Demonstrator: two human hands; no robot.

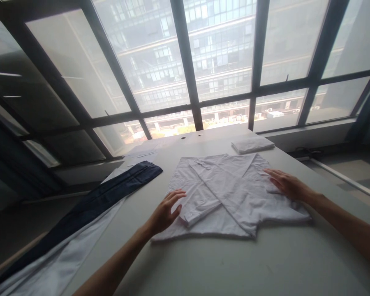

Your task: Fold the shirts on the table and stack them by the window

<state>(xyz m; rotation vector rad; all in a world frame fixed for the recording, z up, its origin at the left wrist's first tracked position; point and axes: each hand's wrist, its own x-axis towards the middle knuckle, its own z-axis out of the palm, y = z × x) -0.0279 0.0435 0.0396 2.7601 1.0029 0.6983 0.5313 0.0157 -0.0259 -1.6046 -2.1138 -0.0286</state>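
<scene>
A white shirt (216, 193) lies spread on the white table (222, 263), with its sleeves folded across the body and a buttoned cuff near the left. At the shirt's left side is my left hand (166, 211), fingers apart and holding nothing; whether it touches the cloth I cannot tell. My right hand (285, 183) rests on or just above the right side of the shirt, its fingers stretched out. No cloth is gripped in either hand.
A folded white cloth (252, 144) lies at the table's far right. Along the left edge, dark blue trousers (117, 187) and white fabric (70, 255) hang over the side. Tall windows with dark frames (185, 65) stand behind the table.
</scene>
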